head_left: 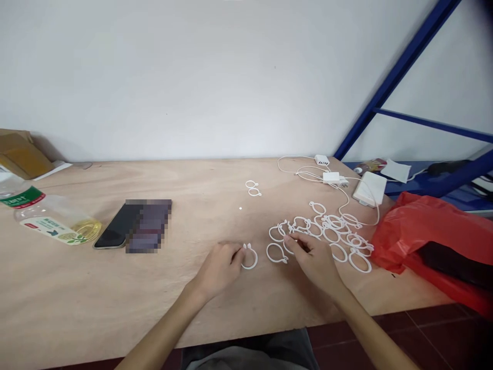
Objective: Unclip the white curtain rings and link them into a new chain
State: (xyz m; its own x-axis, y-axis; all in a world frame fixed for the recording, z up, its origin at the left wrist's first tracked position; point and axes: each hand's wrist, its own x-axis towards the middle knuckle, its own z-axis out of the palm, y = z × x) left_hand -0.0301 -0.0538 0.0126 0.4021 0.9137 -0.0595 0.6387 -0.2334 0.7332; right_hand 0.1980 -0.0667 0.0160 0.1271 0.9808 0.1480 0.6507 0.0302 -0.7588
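Pinches a white ring [256,259] near its small tabs between thumb and fingers of the left hand [221,264], low over the wooden tabletop [154,303]. Dips the right hand [316,259] into the near left part of a loose pile of white rings [332,235], with thumb and fingertip close together; cannot tell whether clamped on one. Beyond the left grip, two touching rings [252,188]; well to its left, a dark phone [114,226], a pixelated item [149,226] and a clear bottle [54,228]. Beyond the right grip, white cables and a charger [322,160]; to its right, a red bag [450,221]. Behind both, a pale wall [192,77], with a blue metal frame [402,59] on the right; below the table edge, dark red tiles [427,329].
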